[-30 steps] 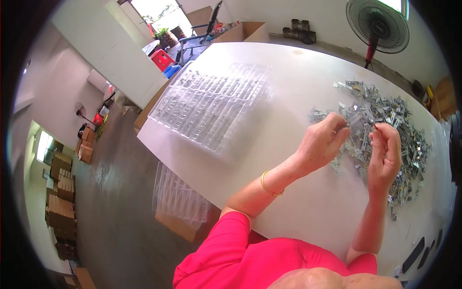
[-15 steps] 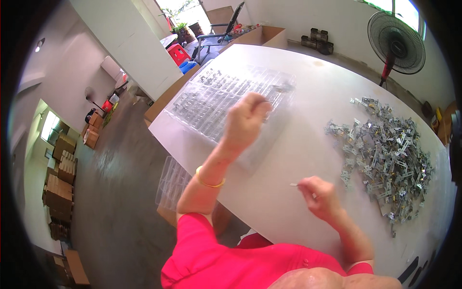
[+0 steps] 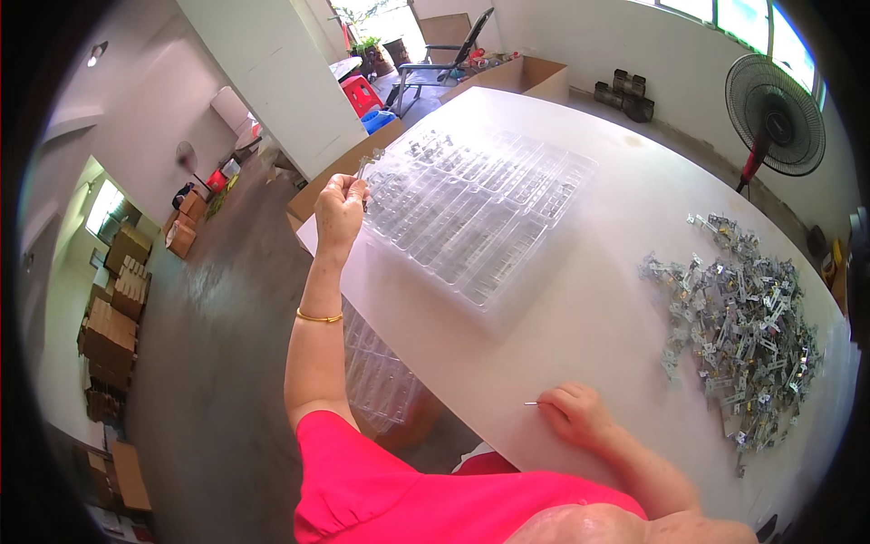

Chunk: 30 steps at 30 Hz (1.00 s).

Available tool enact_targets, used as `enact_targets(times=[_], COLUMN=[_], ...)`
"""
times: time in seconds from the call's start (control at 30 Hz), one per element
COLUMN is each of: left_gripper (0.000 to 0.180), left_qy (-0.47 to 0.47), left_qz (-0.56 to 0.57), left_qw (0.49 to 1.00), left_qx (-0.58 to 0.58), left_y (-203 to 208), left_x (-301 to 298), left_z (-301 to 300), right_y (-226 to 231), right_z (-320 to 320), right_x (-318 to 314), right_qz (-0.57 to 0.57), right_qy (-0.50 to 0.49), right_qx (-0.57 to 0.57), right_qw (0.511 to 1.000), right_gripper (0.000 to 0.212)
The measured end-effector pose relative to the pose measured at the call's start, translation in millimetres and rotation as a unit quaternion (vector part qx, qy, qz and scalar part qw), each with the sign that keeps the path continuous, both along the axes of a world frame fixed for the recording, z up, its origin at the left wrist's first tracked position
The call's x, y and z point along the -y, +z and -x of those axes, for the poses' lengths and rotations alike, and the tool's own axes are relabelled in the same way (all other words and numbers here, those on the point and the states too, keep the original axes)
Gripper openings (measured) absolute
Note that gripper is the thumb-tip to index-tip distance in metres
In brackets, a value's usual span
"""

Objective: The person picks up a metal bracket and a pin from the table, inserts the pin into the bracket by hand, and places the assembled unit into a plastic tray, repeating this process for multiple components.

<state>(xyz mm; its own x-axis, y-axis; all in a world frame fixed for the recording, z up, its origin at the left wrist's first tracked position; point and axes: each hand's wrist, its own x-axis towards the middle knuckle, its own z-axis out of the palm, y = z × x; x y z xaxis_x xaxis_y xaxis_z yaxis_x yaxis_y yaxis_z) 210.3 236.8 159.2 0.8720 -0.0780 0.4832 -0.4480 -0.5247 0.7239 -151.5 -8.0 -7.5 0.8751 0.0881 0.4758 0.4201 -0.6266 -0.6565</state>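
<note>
Metal parts [image 3: 748,340] lie tangled in one heap at the right of the table [image 3: 580,317], silvery with a few yellowish bits, far too many and too overlapped to count. To the left of the heap, well apart from it, one stack of clear plastic trays [image 3: 485,295] sits near the table's left edge; how many trays it has cannot be told, but the top one is divided into rows, and small grey pieces show in those toward the far left. Two hands are in view, spread wide from each other. The left hand [image 3: 341,213] is raised at the tray stack's left corner, fingers pinched together on a metal piece [image 3: 370,163]; whether it is one part or several cannot be made out. The right hand [image 3: 575,415] rests at the near side of the table, fingers curled closed around one thin rod [image 3: 531,403] that points left. One gold bracelet [image 3: 319,316] circles the left wrist. Below the table's left edge is a second stack of clear trays [image 3: 381,376]. One black fan [image 3: 775,118] stands at the far right.
</note>
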Motion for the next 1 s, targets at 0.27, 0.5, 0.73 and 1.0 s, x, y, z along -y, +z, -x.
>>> enact_targets(times=[0.27,0.5,0.73,1.0], left_gripper=[0.019,0.019,0.021,0.023], left_qy=[0.038,0.027,0.005,0.023], left_qz=[-0.160,-0.278,-0.323,-0.369], left_qw=[0.984,0.957,0.946,0.929], left_qx=[0.062,0.084,0.009,-0.020], left_y=[-25,-31,-30,-32], left_x=[-7,6,14,20], left_z=[-27,-43,-52,-59], right_y=[7,8,9,10], right_z=[-1,3,1,-2], right_x=[-2,-3,-2,2], right_qz=[-0.005,-0.006,-0.015,-0.024], right_qy=[0.000,-0.013,-0.009,0.000], right_qx=[-0.010,-0.038,-0.040,-0.048], right_qw=[1.000,0.999,0.999,0.999], right_gripper=[0.008,0.008,0.008,0.008])
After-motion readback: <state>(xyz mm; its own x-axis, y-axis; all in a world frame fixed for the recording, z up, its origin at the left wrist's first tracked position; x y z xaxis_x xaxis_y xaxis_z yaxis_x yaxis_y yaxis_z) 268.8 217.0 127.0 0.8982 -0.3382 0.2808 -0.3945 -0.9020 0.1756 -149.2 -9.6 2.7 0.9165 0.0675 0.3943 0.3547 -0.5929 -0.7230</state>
